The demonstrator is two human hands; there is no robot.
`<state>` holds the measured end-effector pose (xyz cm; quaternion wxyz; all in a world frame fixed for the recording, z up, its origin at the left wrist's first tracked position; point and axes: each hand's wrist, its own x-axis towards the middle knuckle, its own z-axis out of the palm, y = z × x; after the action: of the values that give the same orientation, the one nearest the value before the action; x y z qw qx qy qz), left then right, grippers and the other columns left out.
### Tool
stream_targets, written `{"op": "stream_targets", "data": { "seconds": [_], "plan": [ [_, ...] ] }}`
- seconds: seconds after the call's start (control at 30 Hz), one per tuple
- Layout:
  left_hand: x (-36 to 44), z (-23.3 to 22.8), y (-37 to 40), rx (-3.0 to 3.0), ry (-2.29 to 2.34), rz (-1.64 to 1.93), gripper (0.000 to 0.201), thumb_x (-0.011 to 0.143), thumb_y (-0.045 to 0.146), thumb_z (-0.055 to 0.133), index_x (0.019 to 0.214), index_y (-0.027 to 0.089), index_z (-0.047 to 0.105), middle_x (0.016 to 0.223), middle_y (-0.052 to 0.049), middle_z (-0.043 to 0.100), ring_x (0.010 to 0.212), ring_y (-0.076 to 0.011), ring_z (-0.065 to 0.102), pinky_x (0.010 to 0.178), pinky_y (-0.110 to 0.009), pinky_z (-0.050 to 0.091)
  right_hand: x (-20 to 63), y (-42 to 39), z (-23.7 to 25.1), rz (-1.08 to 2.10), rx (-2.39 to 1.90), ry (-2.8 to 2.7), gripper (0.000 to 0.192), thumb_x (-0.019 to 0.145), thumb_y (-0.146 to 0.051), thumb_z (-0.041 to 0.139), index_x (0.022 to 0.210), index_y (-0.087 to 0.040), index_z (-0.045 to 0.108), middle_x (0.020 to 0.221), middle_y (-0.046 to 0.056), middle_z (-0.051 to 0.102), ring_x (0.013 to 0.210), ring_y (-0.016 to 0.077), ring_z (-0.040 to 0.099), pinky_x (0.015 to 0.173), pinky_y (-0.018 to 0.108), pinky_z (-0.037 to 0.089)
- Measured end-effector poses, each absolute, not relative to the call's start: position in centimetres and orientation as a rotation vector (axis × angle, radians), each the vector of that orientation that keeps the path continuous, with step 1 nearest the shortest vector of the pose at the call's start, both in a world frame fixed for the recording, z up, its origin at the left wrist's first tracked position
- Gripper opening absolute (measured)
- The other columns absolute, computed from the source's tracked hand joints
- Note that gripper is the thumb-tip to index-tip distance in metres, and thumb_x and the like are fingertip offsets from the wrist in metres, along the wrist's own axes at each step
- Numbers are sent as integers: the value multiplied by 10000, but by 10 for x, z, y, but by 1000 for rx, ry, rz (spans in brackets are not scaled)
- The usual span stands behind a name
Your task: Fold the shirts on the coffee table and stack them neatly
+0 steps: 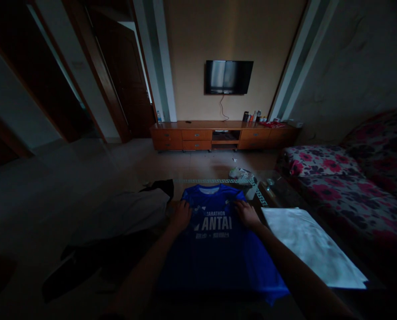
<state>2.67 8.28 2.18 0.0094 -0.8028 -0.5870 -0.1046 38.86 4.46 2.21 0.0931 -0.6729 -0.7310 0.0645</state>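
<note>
A blue T-shirt (pixel 215 253) with white lettering lies spread front side up on the low table, its collar pointing away from me. My left hand (pixel 181 216) is at its left edge below the shoulder, fingers curled on the fabric. On the opposite edge, my right hand (pixel 247 215) grips the cloth at about the same height. Both thumbs are hard to make out in the dim light. To the right of the shirt lies a flat, folded white cloth (pixel 311 244). A heap of grey and dark clothes (pixel 121 213) sits on the left.
The dark table has a patterned border (pixel 215 181); a crumpled plastic bag (pixel 241 173) and a small glass object (pixel 270 182) are near its far end. A floral sofa (pixel 321 162) stands right. Beyond are a wooden TV cabinet (pixel 196 133) and a wall-mounted television (pixel 229 77).
</note>
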Motion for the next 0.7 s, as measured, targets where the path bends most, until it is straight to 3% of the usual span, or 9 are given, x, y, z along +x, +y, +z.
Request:
{"op": "stream_targets", "data": {
  "seconds": [0.1,0.2,0.33,0.43,0.57,0.7],
  "plan": [
    [30,8,110,-2520,-1784,-361,577,999,394,405,1497,106,453,1616,-175,378,1505,-303,323,1196,-438,298,387,65,12,141,-2069,-2186,579,1054,-414,265,1592,-218,358,1682,83,257,1540,283,240,1202,459,284],
    [16,-13,127,-2518,-1822,-327,723,974,514,421,1548,78,375,1639,-201,327,1526,-335,281,1221,-484,237,388,71,-8,115,-2092,-2254,647,1045,-496,300,1628,-218,263,1704,86,152,1573,287,115,1241,485,185],
    [-6,-27,141,-2469,-1851,-328,764,956,595,392,1546,109,390,1619,-208,362,1499,-358,332,1208,-534,220,391,71,-22,95,-2094,-2238,678,1035,-583,273,1631,-264,247,1705,73,165,1573,278,121,1249,486,133],
    [-8,-24,150,-2444,-1836,-338,747,947,602,398,1518,123,433,1604,-199,396,1481,-354,359,1208,-528,218,392,78,-17,119,-2081,-2202,698,1017,-628,284,1619,-274,288,1696,84,211,1554,300,186,1226,501,185],
    [-3,-22,161,-2425,-1830,-403,783,950,577,399,1525,46,398,1617,-225,357,1517,-347,293,1229,-488,204,396,96,-16,40,-2160,-2064,762,1009,-641,293,1623,-192,271,1704,125,159,1564,297,144,1233,471,177],
    [-7,-32,165,-2474,-1830,-401,808,937,577,436,1560,72,344,1625,-210,349,1524,-337,286,1242,-503,180,404,107,-30,44,-2222,-2066,841,996,-663,283,1630,-115,216,1698,148,157,1569,283,130,1253,462,112]
  ]
}}
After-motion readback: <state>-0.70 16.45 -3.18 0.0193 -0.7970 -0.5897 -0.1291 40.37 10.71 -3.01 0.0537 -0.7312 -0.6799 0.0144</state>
